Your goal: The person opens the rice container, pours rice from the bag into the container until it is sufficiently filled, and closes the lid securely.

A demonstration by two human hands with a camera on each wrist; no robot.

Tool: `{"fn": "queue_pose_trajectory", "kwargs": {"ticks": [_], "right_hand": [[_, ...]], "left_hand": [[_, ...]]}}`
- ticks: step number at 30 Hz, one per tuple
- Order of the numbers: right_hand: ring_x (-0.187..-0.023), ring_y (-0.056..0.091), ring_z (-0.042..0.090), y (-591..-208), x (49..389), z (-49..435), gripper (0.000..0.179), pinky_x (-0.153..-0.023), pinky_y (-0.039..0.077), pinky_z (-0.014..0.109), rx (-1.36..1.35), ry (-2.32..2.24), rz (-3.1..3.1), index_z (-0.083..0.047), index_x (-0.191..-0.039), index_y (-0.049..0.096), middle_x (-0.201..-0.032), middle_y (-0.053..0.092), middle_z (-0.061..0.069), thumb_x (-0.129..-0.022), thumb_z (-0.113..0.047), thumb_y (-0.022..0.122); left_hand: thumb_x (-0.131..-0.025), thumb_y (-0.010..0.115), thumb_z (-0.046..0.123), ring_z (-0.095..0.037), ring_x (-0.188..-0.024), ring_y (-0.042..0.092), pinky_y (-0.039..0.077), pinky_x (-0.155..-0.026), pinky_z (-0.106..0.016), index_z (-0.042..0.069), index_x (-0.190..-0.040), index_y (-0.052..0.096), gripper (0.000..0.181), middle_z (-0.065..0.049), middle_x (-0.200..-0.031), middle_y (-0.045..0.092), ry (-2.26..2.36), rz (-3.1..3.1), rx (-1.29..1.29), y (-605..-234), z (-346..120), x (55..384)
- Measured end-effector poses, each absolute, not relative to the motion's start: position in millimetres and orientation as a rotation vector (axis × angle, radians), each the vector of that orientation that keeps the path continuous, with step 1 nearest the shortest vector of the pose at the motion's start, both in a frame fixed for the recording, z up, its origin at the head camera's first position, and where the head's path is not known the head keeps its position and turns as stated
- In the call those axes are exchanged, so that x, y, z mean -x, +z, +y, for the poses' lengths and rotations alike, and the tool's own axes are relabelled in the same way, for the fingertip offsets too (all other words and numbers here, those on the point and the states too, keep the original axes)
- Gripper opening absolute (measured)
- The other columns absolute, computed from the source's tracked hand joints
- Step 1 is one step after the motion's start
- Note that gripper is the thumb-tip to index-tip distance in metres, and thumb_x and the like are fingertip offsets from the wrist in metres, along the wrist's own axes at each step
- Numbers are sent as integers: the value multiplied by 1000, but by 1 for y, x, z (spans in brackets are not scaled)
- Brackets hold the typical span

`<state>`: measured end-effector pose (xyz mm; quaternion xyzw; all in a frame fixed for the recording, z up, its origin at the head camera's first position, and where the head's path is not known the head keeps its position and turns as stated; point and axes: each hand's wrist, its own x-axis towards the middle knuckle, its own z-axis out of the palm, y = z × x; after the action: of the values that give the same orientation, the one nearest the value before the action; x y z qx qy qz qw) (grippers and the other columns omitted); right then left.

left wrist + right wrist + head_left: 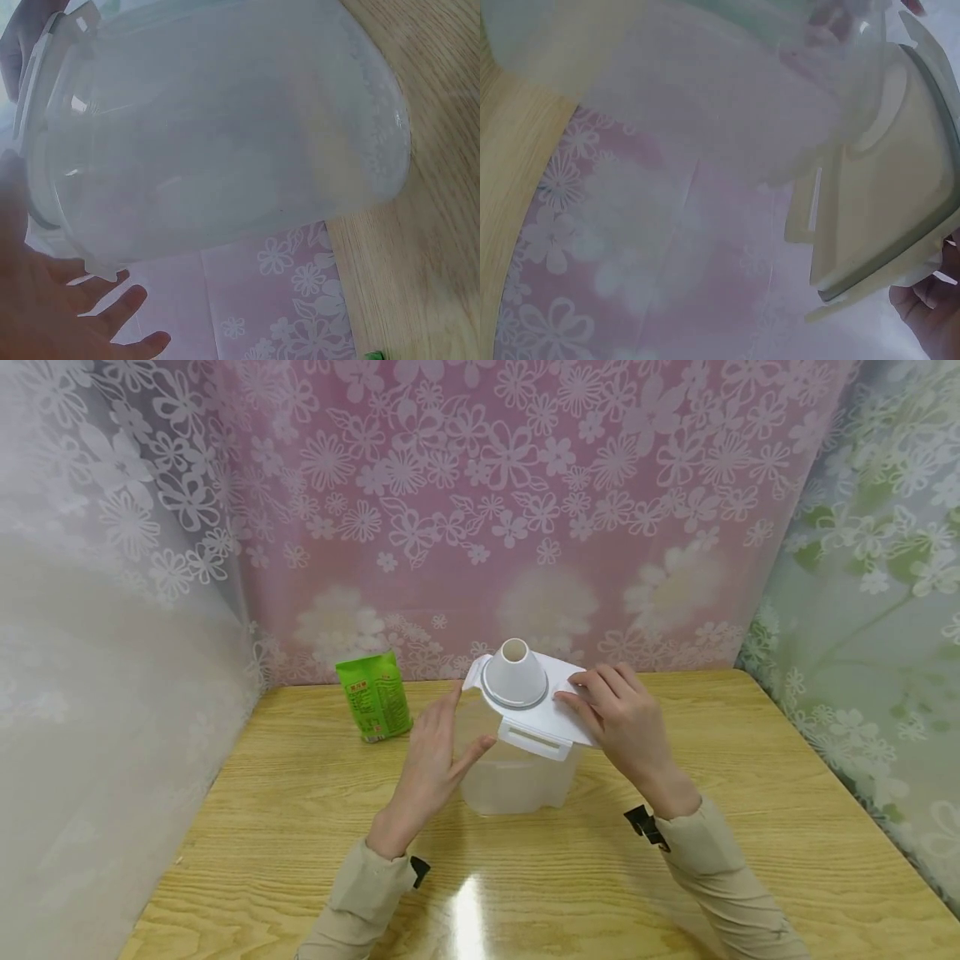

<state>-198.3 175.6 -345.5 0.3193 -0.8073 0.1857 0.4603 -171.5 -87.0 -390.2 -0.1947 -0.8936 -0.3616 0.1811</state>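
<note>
A translucent plastic container (517,783) stands upright on the table. Its white lid (551,714), with a cone-shaped spout (514,675), lies tilted over the top. My right hand (626,724) pinches the lid's right end between thumb and fingers. In the right wrist view the lid's underside (900,180) and grey seal (889,266) show, with that end raised off the container. My left hand (429,750) is at the container's upper left, fingers extended and thumb near the front clip (534,739). The left wrist view shows those fingers spread beside the rim; whether they touch it is unclear.
A green printed bag (375,697) stands behind and left of the container on the wooden table (300,827). Floral curtains (480,510) hang behind the table and along both sides.
</note>
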Motion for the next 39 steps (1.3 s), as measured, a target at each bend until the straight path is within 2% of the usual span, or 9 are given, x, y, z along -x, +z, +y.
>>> {"fn": "queue_pose_trajectory", "kwargs": {"ticks": [4, 8, 24, 39], "right_hand": [[-78, 58, 34, -344, 197, 181, 43, -69, 52, 44, -748, 478, -1950, 0, -96, 68, -85, 66, 13, -102, -42, 59], [-77, 58, 35, -344, 196, 186, 43, -69, 51, 45, -724, 469, -1936, 0, -95, 68, -84, 66, 14, -102, -42, 60], [-75, 60, 37, -351, 193, 210, 45, -67, 52, 48, -627, 435, -1947, 1, -93, 68, -83, 66, 16, -103, -42, 59], [-81, 61, 42, -368, 195, 265, 57, -68, 50, 51, -452, 370, -2018, 4, -92, 68, -85, 67, 21, -103, -50, 53]], "left_hand": [[-99, 49, 64, -46, -141, 36, 27, -116, -63, 0, -155, 34, 86, -22, -154, 41, -943, -2567, 586, -392, -86, 172], [-99, 61, 48, -45, -141, 37, 28, -115, -63, 0, -156, 34, 79, -20, -157, 39, -904, -2600, 601, -395, -85, 172], [-101, 58, 49, -43, -143, 36, 28, -116, -62, 0, -156, 33, 78, -22, -155, 39, -889, -2669, 562, -395, -84, 170], [-102, 56, 49, -42, -144, 35, 27, -117, -61, 0, -156, 34, 76, -21, -156, 39, -902, -2679, 572, -394, -85, 171]]}}
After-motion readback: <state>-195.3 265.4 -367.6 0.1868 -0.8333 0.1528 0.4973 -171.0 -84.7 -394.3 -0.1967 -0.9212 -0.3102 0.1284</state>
